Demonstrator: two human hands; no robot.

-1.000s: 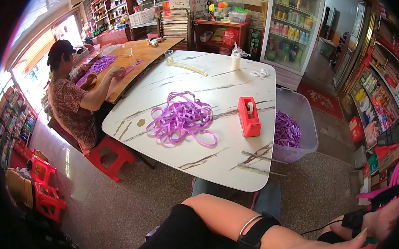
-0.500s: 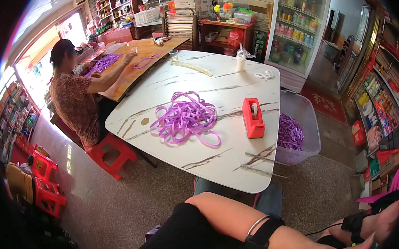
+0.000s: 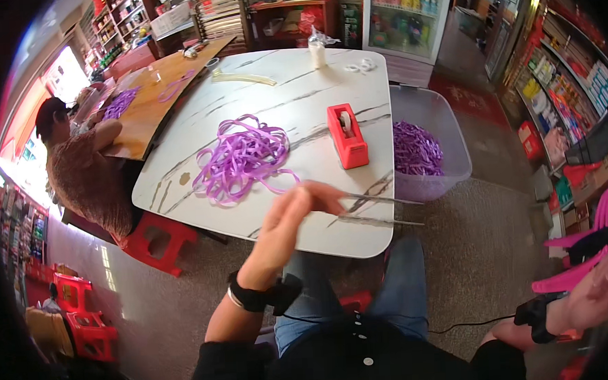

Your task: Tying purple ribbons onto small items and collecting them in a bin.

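White marble-look table (image 3: 298,87): we raise our left hand (image 3: 295,214), fingers open and empty, just short of the tangled purple ribbon pile (image 3: 242,159) lying ahead-left.

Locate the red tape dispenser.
Head view: the red tape dispenser stands on the white marble-look table, right of the purple ribbon pile, near the clear bin.

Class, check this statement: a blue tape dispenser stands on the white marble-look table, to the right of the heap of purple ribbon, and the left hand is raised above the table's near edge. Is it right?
Not quite. The head view shows the tape dispenser is red, not blue. The rest holds: it stands on the white table, right of the purple ribbon, with the left hand raised above the near edge.
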